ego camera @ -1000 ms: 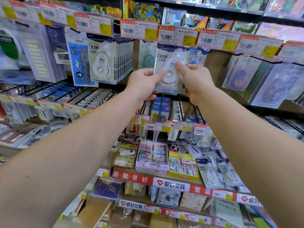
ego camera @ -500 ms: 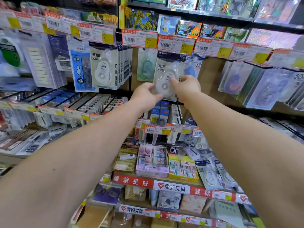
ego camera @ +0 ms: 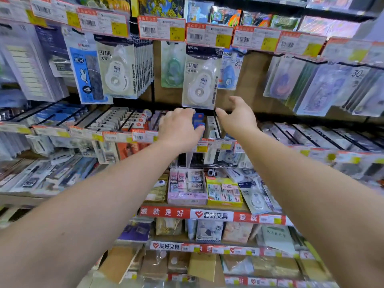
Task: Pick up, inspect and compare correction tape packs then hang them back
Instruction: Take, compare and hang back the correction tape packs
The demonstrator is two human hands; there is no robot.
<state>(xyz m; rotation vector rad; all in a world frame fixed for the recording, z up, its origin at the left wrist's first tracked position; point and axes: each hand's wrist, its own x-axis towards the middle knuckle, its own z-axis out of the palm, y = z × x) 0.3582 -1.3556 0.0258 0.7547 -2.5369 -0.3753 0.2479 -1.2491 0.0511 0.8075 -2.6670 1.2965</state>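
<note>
A white correction tape pack (ego camera: 200,77) with a dark header hangs from a hook in the middle of the display, free of both hands. My left hand (ego camera: 179,129) hovers just below its lower left corner, fingers apart and holding nothing. My right hand (ego camera: 236,116) is below and to the right of the pack, fingers spread and empty. A row of matching white correction tape packs (ego camera: 118,69) hangs further left. A blue correction tape pack (ego camera: 229,69) hangs right behind the middle one, and a green pack (ego camera: 173,65) hangs to its left.
Price tags (ego camera: 162,28) run along the hook ends above the packs. Purple packs (ego camera: 320,88) hang at the right. A lower row of hooks (ego camera: 124,121) juts out under my hands. Eraser boxes (ego camera: 187,188) stand on the shelf below.
Both hands held the white pack up at the hook; now the pack hangs on its own and both hands have let go and dropped below it.
</note>
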